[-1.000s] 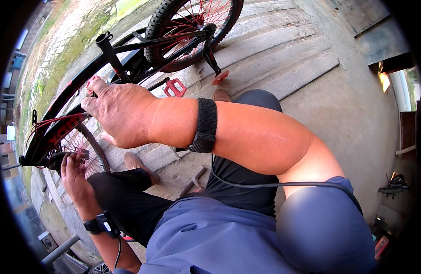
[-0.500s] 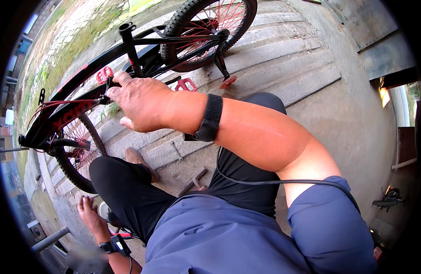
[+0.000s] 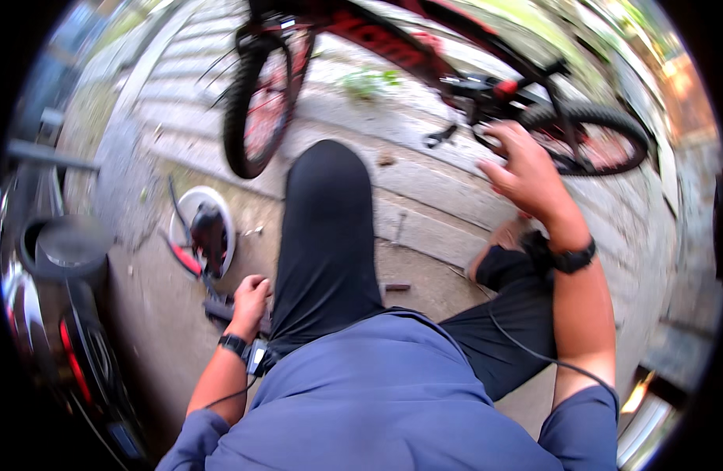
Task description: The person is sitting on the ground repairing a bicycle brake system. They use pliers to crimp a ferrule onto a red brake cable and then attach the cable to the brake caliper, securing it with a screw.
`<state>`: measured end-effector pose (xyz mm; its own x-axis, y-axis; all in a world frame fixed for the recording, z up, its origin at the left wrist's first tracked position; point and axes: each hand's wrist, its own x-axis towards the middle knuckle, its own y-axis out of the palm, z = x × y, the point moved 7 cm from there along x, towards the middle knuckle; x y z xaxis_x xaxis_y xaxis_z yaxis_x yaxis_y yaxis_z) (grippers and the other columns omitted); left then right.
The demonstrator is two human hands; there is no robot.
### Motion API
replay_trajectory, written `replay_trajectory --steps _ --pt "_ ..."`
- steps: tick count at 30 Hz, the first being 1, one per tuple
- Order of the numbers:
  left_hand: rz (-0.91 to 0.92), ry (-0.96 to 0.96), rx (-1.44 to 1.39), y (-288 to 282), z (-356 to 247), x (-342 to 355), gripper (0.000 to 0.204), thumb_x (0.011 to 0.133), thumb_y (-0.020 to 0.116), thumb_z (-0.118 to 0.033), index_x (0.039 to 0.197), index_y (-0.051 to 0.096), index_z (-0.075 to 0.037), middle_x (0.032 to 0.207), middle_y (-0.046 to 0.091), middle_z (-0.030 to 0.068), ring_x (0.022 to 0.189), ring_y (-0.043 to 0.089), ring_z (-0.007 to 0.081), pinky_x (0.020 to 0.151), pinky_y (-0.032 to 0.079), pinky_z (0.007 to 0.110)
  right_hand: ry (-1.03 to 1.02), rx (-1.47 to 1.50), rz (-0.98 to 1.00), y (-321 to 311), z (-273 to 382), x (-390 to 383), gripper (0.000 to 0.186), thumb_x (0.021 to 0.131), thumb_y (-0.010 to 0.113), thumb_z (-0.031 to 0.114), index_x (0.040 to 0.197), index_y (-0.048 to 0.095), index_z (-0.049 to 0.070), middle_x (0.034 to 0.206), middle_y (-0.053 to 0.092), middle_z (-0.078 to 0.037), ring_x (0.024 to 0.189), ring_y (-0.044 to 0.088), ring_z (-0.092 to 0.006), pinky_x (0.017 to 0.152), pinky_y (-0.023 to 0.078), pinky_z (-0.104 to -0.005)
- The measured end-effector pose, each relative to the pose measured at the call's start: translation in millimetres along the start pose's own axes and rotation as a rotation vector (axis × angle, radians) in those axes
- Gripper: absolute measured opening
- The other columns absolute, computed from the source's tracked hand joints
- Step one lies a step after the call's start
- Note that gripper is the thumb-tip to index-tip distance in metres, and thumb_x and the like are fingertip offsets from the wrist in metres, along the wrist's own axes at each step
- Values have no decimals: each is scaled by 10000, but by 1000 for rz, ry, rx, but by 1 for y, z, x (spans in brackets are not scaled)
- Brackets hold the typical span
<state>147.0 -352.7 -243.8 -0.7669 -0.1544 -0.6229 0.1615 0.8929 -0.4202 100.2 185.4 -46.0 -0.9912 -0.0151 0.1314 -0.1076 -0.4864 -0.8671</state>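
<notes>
head view, from where i stand: one bicycle (image 3: 377, 39), black and red, along the upper edge, beyond the seated person's legs (image 3: 330, 235). one right hand (image 3: 526, 169), fingers parted and bent, nothing seen in its grasp, near the crank area (image 3: 487, 110); contact cannot be told. one left hand (image 3: 251, 302), loosely curled beside a dark object (image 3: 218, 310); any hold cannot be told. handling, in my judgement: steady the frame, fingers clear of the rear wheel (image 3: 600, 141). surface: worn pale slabs (image 3: 420, 188), bare concrete (image 3: 153, 314). room: one white tub (image 3: 208, 192), dark item (image 3: 208, 231) inside; one dark vehicle (image 3: 87, 361), far left.
</notes>
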Motion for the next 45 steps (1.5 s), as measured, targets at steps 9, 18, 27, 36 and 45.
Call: replay_trajectory --steps 9,18,27,36,45 --pt "-3 -127 -75 -15 73 13 273 915 618 -188 1104 601 9 915 631 64 789 608 140 650 472 268 211 208 408 69 1 1 359 828 700 142 1132 625 -33 988 675 -162 860 671 -219 746 538 -324" --pt "-24 -164 -103 -25 92 26 283 908 624 -187 1093 608 26 934 642 71 812 619 151 708 493 286 323 369 512 118 5 -1 379 863 686 97 1199 588 -49 1116 661 -134 930 664 -186 795 534 -298" --pt "-9 -182 -140 -23 103 47 293 908 623 -190 1100 603 29 933 637 74 794 611 148 708 493 285 403 514 599 152 28 -7 374 919 656 113 1249 554 -33 1150 639 -120 1051 613 -184 928 479 -311" --pt "98 -182 -120 -13 99 70 292 934 605 -231 1151 590 -35 937 626 36 817 594 117 642 454 251 480 454 593 175 -1 -31 390 913 657 217 1204 597 -35 1109 678 -153 1033 638 -203 907 495 -313" --pt "153 -115 -58 1 34 111 309 923 600 -219 1164 590 -26 978 636 30 796 616 107 619 448 252 749 579 459 208 -25 -73 434 907 650 272 1191 615 -54 1037 701 -148 901 662 -186 814 517 -327"
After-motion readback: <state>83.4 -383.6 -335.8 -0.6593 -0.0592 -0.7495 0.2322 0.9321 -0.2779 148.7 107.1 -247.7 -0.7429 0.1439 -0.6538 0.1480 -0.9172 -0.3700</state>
